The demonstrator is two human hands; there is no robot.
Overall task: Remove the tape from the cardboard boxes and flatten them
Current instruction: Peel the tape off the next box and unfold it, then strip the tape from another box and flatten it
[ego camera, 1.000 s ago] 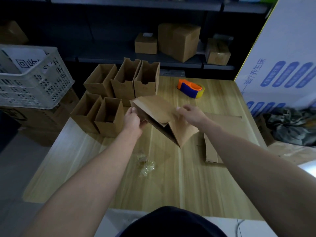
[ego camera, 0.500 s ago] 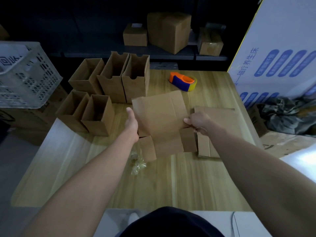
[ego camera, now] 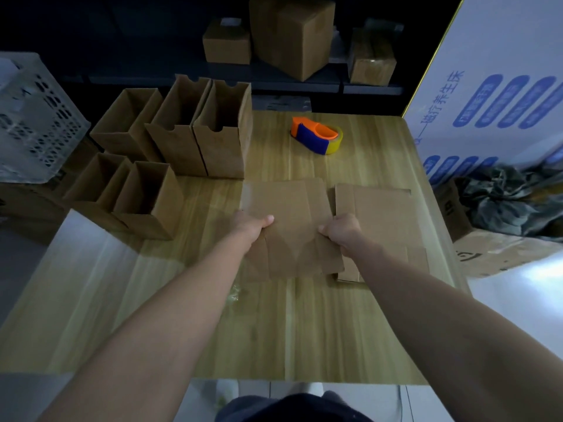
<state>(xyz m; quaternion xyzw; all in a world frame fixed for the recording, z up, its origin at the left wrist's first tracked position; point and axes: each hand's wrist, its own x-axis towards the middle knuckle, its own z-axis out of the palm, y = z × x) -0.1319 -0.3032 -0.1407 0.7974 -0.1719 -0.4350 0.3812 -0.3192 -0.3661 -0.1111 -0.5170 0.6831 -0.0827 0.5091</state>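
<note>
A flattened brown cardboard box lies in the middle of the wooden table. My left hand grips its left edge with the thumb on top. My right hand grips its right edge. Just right of it lies another flattened box, partly under my right hand. Several open upright cardboard boxes stand at the table's back left. A crumpled scrap of clear tape shows beside my left forearm.
An orange and blue tape dispenser sits at the back of the table. A white plastic crate stands off the left edge. Closed boxes rest on a dark shelf behind. A large white printed carton stands at the right.
The box was half-collapsed in the air, then pressed flat and lowered toward the table. Both hands slid down to its side edges. The camera tilted down and closer.
</note>
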